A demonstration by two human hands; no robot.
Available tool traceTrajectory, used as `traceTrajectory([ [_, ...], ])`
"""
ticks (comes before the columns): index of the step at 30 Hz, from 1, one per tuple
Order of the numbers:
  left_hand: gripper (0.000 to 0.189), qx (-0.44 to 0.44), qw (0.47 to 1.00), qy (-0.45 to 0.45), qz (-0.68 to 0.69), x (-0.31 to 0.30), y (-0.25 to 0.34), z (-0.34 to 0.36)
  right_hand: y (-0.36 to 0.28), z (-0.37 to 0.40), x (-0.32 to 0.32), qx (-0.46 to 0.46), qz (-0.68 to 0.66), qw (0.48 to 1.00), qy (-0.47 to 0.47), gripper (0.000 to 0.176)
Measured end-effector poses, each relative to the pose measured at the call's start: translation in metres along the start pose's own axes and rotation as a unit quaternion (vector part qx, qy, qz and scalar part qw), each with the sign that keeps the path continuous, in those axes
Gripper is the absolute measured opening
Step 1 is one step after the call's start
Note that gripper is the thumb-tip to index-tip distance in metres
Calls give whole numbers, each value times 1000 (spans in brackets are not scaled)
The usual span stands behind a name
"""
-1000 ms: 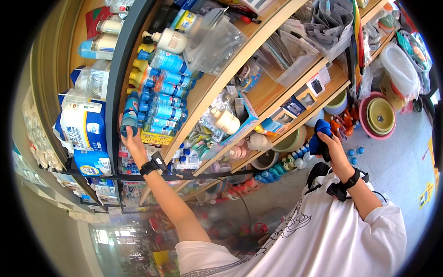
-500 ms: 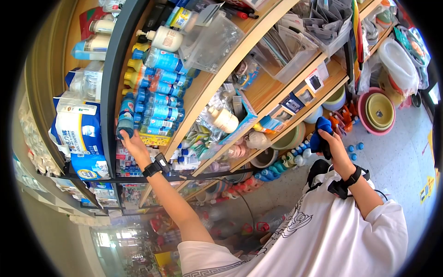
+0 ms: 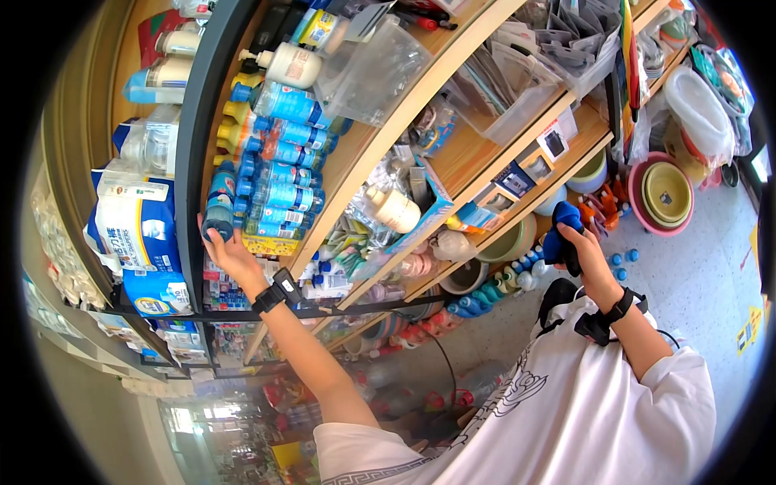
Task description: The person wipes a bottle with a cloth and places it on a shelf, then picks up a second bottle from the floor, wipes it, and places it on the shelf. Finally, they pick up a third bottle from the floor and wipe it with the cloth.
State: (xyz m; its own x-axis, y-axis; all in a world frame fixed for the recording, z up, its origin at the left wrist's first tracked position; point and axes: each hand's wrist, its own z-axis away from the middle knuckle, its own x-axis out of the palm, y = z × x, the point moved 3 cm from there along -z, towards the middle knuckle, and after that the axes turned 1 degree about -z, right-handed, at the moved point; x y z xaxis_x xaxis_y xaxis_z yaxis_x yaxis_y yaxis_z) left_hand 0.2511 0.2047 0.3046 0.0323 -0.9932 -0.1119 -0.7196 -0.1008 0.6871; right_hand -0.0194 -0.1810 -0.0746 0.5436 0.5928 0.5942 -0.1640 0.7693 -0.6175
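Note:
At the near left end of a shelf row, my left hand [image 3: 240, 265] has its fingers around the base of a clear bottle with a blue label [image 3: 220, 194]. That bottle lies in line with several similar blue-labelled bottles [image 3: 287, 174], some with yellow caps. A black band with a small box sits on my left wrist. Lower on the right, my right hand [image 3: 594, 263] grips a soft-looking blue and black bundle [image 3: 563, 238], whose exact kind I cannot make out. It is held away from the shelves, above the floor.
A dark shelf post [image 3: 202, 97] stands just left of the bottles, with blue-and-white diaper packs [image 3: 145, 218] beyond it. A white pump bottle [image 3: 293, 65] and a clear plastic bin [image 3: 376, 73] share the shelf. Nested bowls [image 3: 667, 198] and small blue caps [image 3: 619, 260] are on the floor.
My left hand has shifted slightly down, and the bottle in it has come a little out toward me. My right hand has stayed nearly still with the blue and black bundle.

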Motion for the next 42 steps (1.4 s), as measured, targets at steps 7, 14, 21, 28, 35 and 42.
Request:
traceTrajectory([
  [7,59,24,994,69,-78,18,11,9,3,-2,7,3,6,1000,-2,30],
  [14,67,54,986,114,-108,11,-5,7,8,-2,8,9,15,1000,7,31],
  [21,70,120,953,216,-177,17,-23,11,6,-1,6,2,13,1000,2,31],
  [28,66,185,942,97,-262,14,-14,8,1,1,-1,-3,4,1000,8,31],
  [35,57,245,908,118,-317,33,-2,2,5,-6,-6,-1,14,1000,3,35],
  [42,62,209,914,42,-346,58,14,-24,-1,-1,-5,-5,8,1000,30,32],
])
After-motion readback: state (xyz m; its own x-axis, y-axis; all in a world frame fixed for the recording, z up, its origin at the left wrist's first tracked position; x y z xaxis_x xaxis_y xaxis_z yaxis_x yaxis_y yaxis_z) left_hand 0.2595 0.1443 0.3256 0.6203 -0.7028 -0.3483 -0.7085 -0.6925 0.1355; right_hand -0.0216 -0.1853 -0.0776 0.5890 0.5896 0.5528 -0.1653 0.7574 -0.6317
